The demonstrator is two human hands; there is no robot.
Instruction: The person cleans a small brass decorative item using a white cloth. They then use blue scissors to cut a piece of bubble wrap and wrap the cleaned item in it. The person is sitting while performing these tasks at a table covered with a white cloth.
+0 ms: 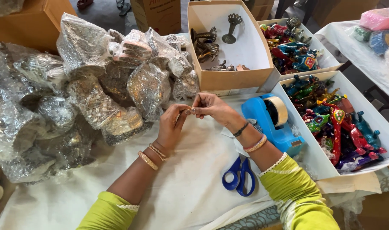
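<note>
My left hand and my right hand meet fingertip to fingertip above the white cloth, pinching something very small between them; what it is I cannot make out. Both wrists wear bangles, and the sleeves are lime green. A blue tape dispenser with a roll of tape stands just right of my right wrist. Blue-handled scissors lie on the cloth under my right forearm. Just beyond my left hand lies the nearest of the bubble-wrapped bundles.
A heap of bubble-wrapped bundles fills the left side. A cardboard box with dark metal pieces stands behind my hands. Two white boxes of colourful painted figurines sit at the right. Brown cartons stand at the back.
</note>
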